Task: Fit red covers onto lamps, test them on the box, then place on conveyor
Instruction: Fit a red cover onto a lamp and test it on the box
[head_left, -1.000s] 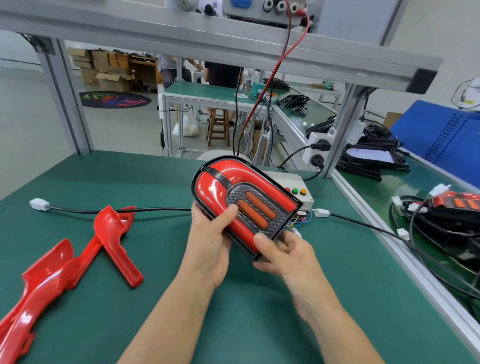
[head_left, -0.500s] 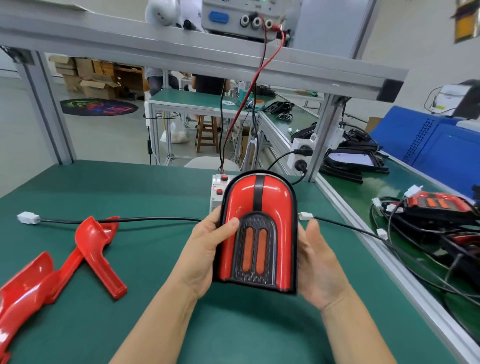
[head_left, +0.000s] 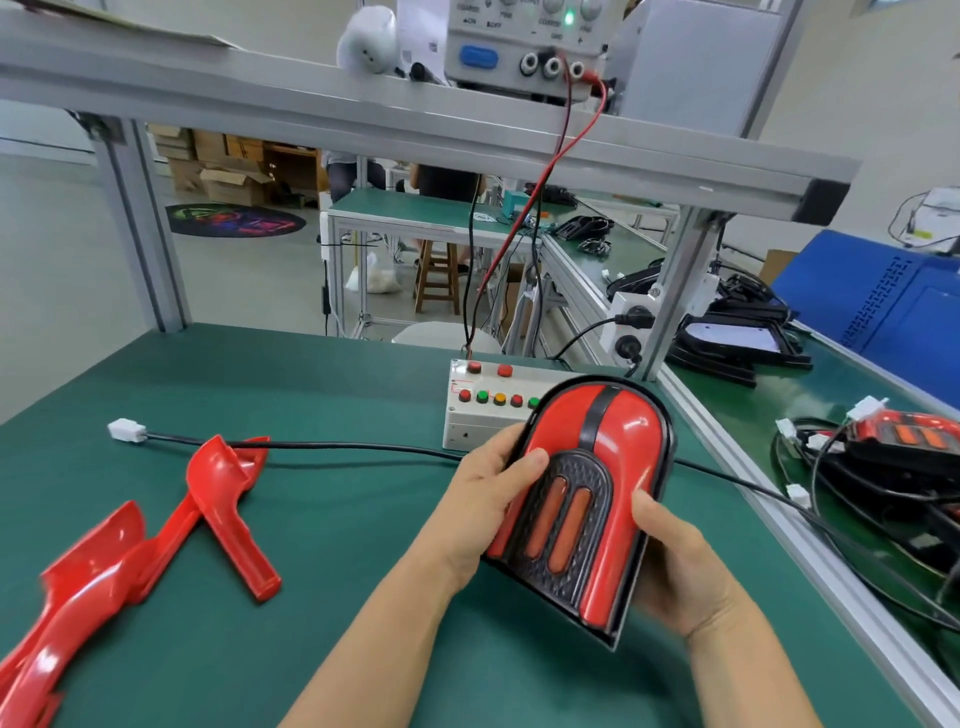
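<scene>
Lamp (head_left: 582, 499) now tilted rightward, left hand (head_left: 480, 506) and right hand (head_left: 675, 566) each keeping a curled grip on its sides

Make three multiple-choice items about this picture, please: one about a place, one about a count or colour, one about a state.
1. Where does the test box stand?
A. On the green table behind the lamp
B. On the upper shelf
C. On the floor

2. How many orange strips show on the lamp?
A. One
B. Two
C. Four

3. How is the lamp held?
A. It lies alone on the table
B. One hand holds it
C. Both hands grip it

Answers:
1 A: the box sits on the table, partly hidden by the lamp.
2 B: two strips lie side by side in the black grille.
3 C: the left hand and the right hand hold its two sides.
</scene>
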